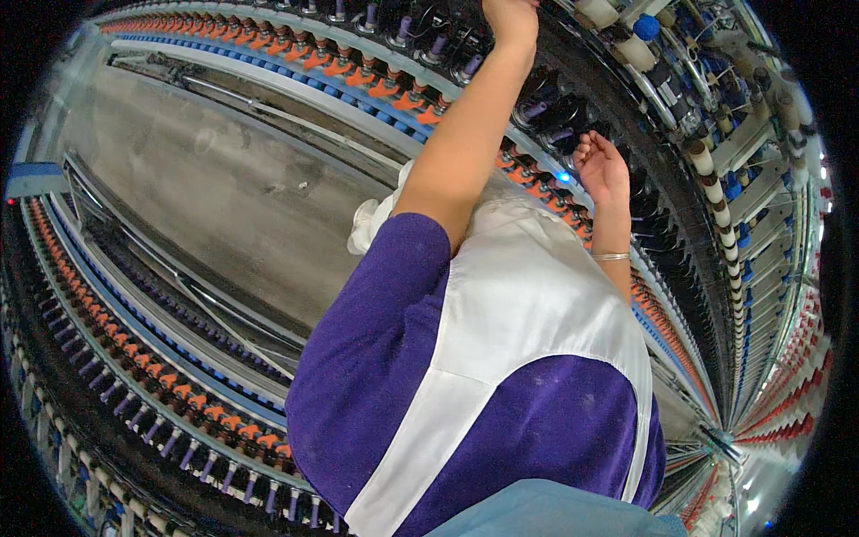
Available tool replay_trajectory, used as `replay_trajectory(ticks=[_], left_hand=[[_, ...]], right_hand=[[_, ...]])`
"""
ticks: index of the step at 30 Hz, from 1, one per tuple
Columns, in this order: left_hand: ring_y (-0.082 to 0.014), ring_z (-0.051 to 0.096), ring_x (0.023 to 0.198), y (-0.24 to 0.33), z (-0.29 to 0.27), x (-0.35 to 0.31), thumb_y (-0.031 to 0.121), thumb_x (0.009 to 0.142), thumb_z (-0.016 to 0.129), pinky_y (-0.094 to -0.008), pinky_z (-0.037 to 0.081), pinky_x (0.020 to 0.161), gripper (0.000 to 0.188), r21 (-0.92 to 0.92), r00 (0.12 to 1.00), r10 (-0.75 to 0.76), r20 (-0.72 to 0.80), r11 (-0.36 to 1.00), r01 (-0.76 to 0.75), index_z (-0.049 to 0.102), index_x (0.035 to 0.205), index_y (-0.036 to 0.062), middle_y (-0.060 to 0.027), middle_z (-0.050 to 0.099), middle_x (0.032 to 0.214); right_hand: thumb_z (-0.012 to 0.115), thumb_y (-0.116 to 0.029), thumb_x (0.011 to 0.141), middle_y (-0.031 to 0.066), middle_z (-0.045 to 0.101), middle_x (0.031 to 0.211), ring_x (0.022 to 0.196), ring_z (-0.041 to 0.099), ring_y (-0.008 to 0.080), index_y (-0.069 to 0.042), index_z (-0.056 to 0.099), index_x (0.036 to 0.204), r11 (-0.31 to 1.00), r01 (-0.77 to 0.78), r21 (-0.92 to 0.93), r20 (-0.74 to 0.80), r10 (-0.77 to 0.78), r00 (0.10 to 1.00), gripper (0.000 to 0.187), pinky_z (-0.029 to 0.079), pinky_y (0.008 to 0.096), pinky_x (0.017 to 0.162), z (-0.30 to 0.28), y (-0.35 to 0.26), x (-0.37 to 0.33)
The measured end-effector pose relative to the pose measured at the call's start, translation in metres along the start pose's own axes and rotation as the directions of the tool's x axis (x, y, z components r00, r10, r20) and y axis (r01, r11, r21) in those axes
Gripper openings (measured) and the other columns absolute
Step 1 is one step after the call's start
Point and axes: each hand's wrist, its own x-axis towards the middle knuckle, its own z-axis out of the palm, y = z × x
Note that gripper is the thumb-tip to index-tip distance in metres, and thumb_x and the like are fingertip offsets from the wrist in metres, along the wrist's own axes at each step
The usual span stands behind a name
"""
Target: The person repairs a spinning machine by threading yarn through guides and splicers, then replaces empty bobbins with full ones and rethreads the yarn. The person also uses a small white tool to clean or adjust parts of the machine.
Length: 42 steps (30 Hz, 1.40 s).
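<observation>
Grey floor (206,152) lies between curving rows of orange clips (383,88) and purple spindles (534,111). Left hand (512,18): cropped by the upper edge, finger state indeterminable. Right hand (605,170): fingers loosely curled, just beside spindles situated between both hands, near a blue light (563,177).

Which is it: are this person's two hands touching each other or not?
Apart. The head view shows dark machinery between the left hand, partly cut off by the top edge, and the right hand.
</observation>
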Motion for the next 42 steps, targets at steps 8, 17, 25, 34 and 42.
replay_trajectory(ticks=[8, 17, 25, 34, 42], left_hand=[[-0.0187, 0.051, 0.068, -0.014, -0.006, 0.007, 0.014, 0.100, 0.033, -0.0288, 0.046, 0.055, 0.055, 0.032, 0.921, 0.378, 0.095, 0.924, -0.382, 0.009, 0.149, 0.0136, -0.0165, 0.016, 0.152], [-0.0197, 0.042, 0.060, 0.023, -0.001, 0.000, 0.002, 0.098, 0.028, -0.0358, 0.041, 0.061, 0.058, -0.192, 0.987, -0.132, 0.089, 0.970, 0.147, 0.003, 0.150, 0.0127, -0.0165, 0.019, 0.151], [-0.0203, 0.047, 0.065, -0.007, -0.015, 0.030, 0.009, 0.101, 0.025, -0.0362, 0.046, 0.064, 0.053, -0.225, 0.967, 0.211, 0.143, 0.959, -0.175, 0.004, 0.150, 0.0152, -0.0123, 0.017, 0.153], [-0.0192, 0.045, 0.059, -0.022, -0.023, 0.035, -0.004, 0.094, 0.033, -0.0346, 0.043, 0.057, 0.064, 0.046, 0.979, 0.162, 0.123, 0.985, -0.169, 0.000, 0.148, 0.0055, -0.0181, 0.029, 0.147], [-0.0169, 0.046, 0.067, -0.033, -0.028, 0.044, 0.007, 0.096, 0.044, -0.0323, 0.043, 0.064, 0.055, -0.439, 0.984, 0.094, 0.153, 0.898, -0.017, 0.023, 0.146, 0.0087, -0.0165, 0.037, 0.139]], right_hand=[[0.048, -0.013, 0.093, 0.0096, 0.060, 0.087, 0.072, 0.054, 0.0180, -0.001, 0.054, 0.094, 1.000, -0.004, -0.008, 0.043, 0.004, 0.999, 0.014, 0.047, 0.0309, 0.068, -0.014, -0.020, 0.003], [0.048, -0.013, 0.093, 0.0108, 0.059, 0.086, 0.072, 0.054, 0.0190, 0.001, 0.053, 0.098, 0.999, 0.002, 0.038, 0.066, -0.004, 0.998, 0.016, 0.047, 0.0315, 0.066, -0.016, -0.016, 0.006], [0.048, -0.014, 0.093, 0.0095, 0.060, 0.085, 0.071, 0.055, 0.0183, -0.001, 0.054, 0.092, 0.999, 0.011, 0.036, 0.039, -0.012, 0.999, 0.014, 0.047, 0.0307, 0.065, -0.009, -0.007, 0.009], [0.047, -0.013, 0.092, 0.0095, 0.060, 0.085, 0.072, 0.055, 0.0183, -0.001, 0.055, 0.094, 0.999, 0.019, 0.030, 0.007, -0.020, 1.000, 0.014, 0.047, 0.0309, 0.066, -0.005, -0.006, 0.009], [0.048, -0.013, 0.092, 0.0093, 0.060, 0.084, 0.072, 0.055, 0.0182, -0.001, 0.055, 0.093, 0.999, 0.016, 0.040, 0.021, -0.016, 1.000, 0.014, 0.047, 0.0301, 0.066, -0.009, -0.007, 0.012]])
